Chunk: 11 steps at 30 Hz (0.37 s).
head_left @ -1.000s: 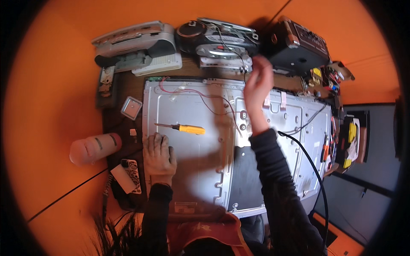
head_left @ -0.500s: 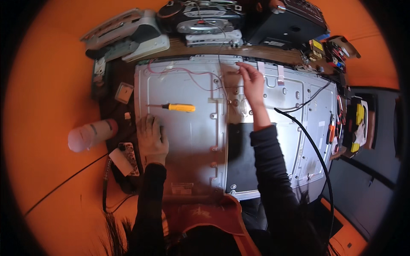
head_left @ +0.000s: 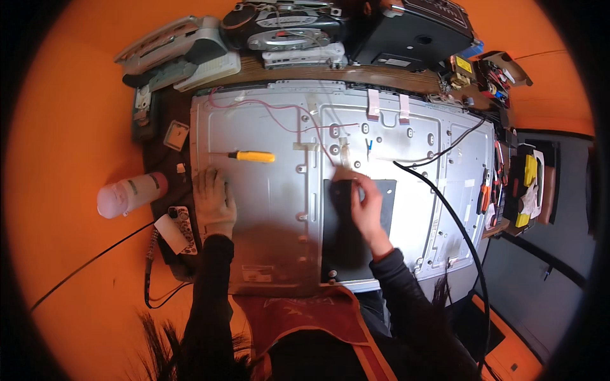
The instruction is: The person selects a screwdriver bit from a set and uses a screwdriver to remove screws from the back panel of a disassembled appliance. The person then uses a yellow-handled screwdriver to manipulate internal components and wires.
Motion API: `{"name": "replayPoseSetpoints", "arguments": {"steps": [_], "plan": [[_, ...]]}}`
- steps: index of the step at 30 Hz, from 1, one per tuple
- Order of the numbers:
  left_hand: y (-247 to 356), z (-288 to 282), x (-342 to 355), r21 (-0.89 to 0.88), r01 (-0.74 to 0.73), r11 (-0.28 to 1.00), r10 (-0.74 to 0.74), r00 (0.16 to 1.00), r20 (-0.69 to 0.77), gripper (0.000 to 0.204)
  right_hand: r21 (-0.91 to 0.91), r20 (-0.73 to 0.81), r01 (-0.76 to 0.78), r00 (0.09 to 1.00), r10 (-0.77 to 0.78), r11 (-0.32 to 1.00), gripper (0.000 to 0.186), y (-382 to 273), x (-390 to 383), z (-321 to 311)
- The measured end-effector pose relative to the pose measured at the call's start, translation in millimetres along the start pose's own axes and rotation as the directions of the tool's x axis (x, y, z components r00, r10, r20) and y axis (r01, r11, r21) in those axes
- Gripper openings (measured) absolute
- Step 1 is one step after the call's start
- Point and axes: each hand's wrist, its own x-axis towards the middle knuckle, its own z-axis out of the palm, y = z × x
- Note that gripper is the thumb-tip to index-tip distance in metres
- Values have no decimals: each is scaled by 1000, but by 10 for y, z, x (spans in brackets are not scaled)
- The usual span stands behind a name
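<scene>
A large grey metal panel (head_left: 273, 197) lies before me. My left hand (head_left: 215, 200) rests flat on its left edge, fingers stretched out and empty. Just above that hand lies a screwdriver (head_left: 254, 156) with a yellow handle. My right hand (head_left: 367, 206) is pinched over a black rectangular plate (head_left: 343, 254) on the panel. At its fingertips shows a blurred brownish piece (head_left: 345, 174) whose kind I cannot make out. Thin pink wires (head_left: 279, 116) run across the panel, one ending close to these fingertips. A small blue-tipped piece (head_left: 369, 148) lies above the right hand.
A thick black cable (head_left: 448, 206) crosses the panel's right side. Behind stand a printer-like device (head_left: 175, 51), a radio (head_left: 279, 28) and a black box (head_left: 416, 38). At left are a bottle (head_left: 130, 193) and a phone (head_left: 181, 225); hand tools (head_left: 486, 193) line the right edge.
My right hand has come down from the panel's upper edge to the black plate, still pinched. This uncovers the blue-tipped piece. My left hand stays on the panel; the view has shifted slightly.
</scene>
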Motion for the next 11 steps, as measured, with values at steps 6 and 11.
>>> {"name": "replayPoseSetpoints", "arguments": {"steps": [6,11], "plan": [[-7,42,-26,73,-37,997,37,999,12,38,79,177,85,979,-98,993,30,35,-507,-245],[-6,6,-48,74,-13,997,6,996,86,44,45,189,49,980,-57,998,31,250,-721,-436]]}}
